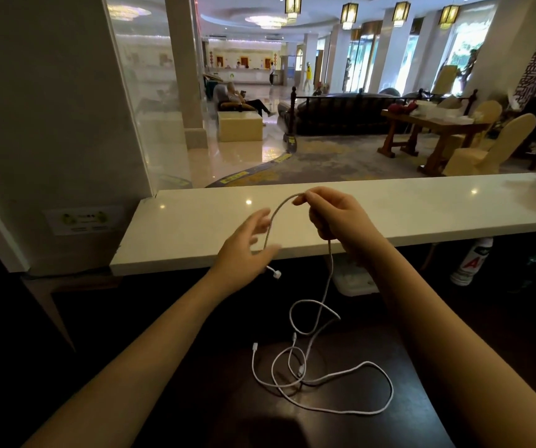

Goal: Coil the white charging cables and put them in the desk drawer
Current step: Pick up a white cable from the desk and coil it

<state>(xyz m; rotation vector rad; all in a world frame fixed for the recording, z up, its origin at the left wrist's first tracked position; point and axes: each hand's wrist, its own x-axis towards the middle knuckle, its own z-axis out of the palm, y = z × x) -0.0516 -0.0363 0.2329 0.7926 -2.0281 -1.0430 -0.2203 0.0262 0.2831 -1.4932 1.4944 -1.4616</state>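
Limp, light white charging cable [328,279] is pinched in right hand [334,218] above the bench [422,367]; left hand [244,244] grip apart; best taken near plug.

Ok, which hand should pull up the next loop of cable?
Probably the left hand: it's open and beside the white charging cable, while the right hand is pinching the loop and should keep anchoring it.

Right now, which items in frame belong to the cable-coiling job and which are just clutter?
Job: thin white charging cable held up, its slack lying loose on the dark desk; right hand pinching it; left hand open beside the loop.

Clutter: white plastic bottle with red lettering, under the pale stone counter; flat white box.
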